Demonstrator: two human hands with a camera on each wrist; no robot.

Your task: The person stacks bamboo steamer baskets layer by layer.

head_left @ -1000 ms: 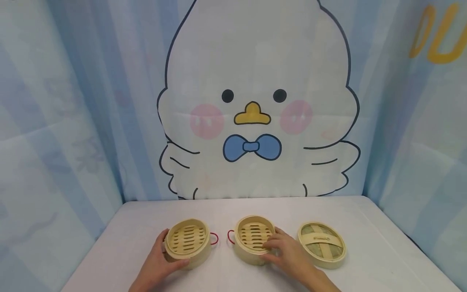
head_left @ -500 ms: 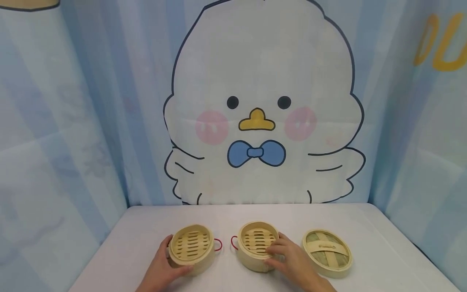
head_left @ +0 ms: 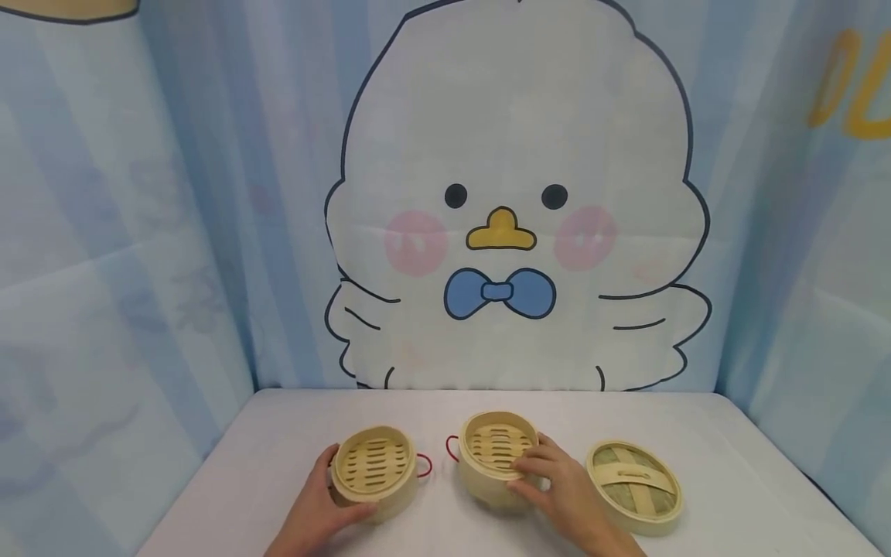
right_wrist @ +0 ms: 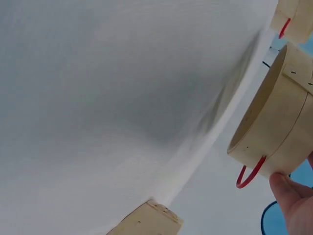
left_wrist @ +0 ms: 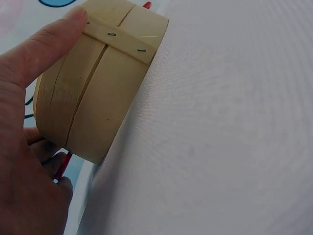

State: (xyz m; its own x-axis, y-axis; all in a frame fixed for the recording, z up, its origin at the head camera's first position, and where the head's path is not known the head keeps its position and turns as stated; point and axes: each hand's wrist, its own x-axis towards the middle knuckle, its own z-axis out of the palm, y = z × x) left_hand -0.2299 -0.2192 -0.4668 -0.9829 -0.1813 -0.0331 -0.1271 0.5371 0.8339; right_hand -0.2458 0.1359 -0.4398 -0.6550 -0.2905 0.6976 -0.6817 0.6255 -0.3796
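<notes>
Two small round bamboo steamer baskets with slatted bases and red loop handles are in the head view. My left hand (head_left: 322, 504) grips the left steamer basket (head_left: 377, 463) round its side, thumb at the front. In the left wrist view that basket (left_wrist: 115, 73) stands on the white table. My right hand (head_left: 562, 487) pinches the rim of the right steamer basket (head_left: 496, 483). The right wrist view shows this basket (right_wrist: 288, 117) raised off the table and tilted, its open underside partly visible, with thumb and fingertips on its wall.
A woven bamboo steamer lid (head_left: 635, 487) lies on the white table (head_left: 431, 406) to the right of my right hand. Behind the table hangs a pale blue curtain (head_left: 292, 232) printed with a white duck.
My right hand has lifted the right steamer basket off the table. The left hand and its basket keep their place, while the head view has shifted slightly.
</notes>
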